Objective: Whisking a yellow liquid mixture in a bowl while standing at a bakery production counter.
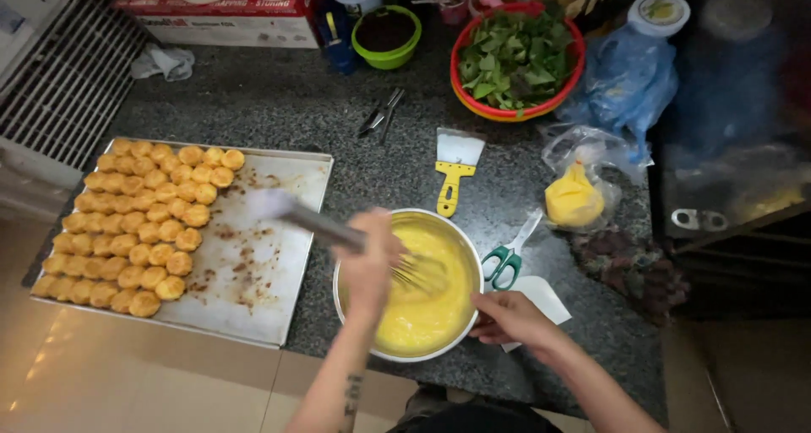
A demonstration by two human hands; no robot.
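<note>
Right now, whisk in the bowl, both hands busy at the counter's near edge.

Biggest first: the baking tray (279, 255) sits well off to the left of the grip, rows of golden pastry shells (139, 222) packed on its far-left half. Just under the grip is the metal bowl (467, 264) of yellow custard (422, 315), and the left hand (369, 268) is clenched round the whisk (338, 233), whose long axis slants from its blurred handle end up-left, over the tray's edge, down-right to the wires sunk in the custard just right of the fist. The right hand (507, 316) is curled on the bowl's near-right rim, steadying it, so it's the nearer hand to the green-handled scissors (507, 260) lying just beyond it, with the yellow-handled scraper (454, 169) further off past the bowl.
</note>
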